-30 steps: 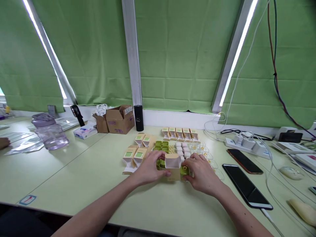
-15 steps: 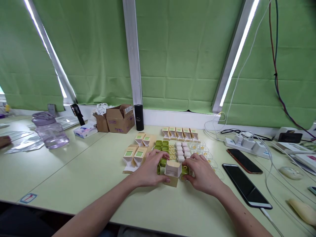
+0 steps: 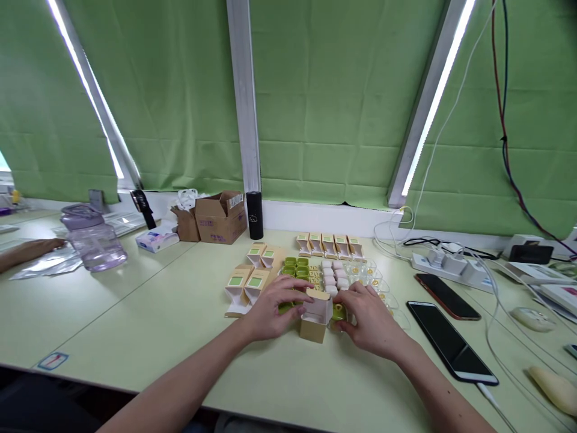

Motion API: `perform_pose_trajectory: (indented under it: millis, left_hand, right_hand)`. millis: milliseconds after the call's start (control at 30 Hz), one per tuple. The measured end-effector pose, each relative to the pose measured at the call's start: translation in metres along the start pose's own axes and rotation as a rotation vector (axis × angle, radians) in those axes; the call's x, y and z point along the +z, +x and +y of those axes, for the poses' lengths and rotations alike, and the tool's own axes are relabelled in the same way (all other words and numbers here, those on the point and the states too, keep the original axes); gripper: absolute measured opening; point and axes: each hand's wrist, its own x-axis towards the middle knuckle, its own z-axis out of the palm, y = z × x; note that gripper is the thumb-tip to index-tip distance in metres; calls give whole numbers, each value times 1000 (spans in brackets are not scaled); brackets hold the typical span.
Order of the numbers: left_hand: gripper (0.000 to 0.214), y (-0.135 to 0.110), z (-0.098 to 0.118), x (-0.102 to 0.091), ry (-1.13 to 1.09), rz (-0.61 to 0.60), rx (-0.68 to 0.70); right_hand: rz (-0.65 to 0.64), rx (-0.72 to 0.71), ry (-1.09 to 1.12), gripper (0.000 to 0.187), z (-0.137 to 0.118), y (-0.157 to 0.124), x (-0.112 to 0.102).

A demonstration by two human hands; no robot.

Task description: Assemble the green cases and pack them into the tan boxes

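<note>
My left hand (image 3: pixel 273 308) and my right hand (image 3: pixel 367 317) grip a small tan carton (image 3: pixel 315 319) from either side, low over the desk, its top flap raised. A green piece (image 3: pixel 338 312) shows under my right fingers beside the carton. Just behind lie green trays (image 3: pixel 295 266), white pieces (image 3: pixel 333 278) and clear cups (image 3: pixel 367 272). Folded tan cartons with green labels (image 3: pixel 246 282) stand to the left; a row of closed cartons (image 3: pixel 329 244) stands at the back.
Two phones (image 3: pixel 451 343) and a power strip (image 3: pixel 444 261) with cables lie right. Brown cardboard boxes (image 3: pixel 219 218), a black cylinder (image 3: pixel 255 223) and a purple jug (image 3: pixel 92 239) stand left. Another person's hand (image 3: pixel 27 251) rests at far left.
The carton has come down from upright in my hands to rest lower on the desk, flap tipped open. The other person's hand at far left has reached further in.
</note>
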Motion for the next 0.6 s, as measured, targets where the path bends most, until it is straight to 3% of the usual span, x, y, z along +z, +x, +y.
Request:
perform_pose_trajectory:
  millis: [167,333,600]
  left_hand:
    - [22,1,-10,12,-31,136,-144]
    - [34,2,-8,11,-186,99,-302]
    - [41,2,-8,6,-282,50,-330]
  right_hand:
    - [-21,-5,-15,31,-1,1,-2]
    - [-9,1,-5,33,-2,1,-1]
    - [119,44,84,25,9,2,-6]
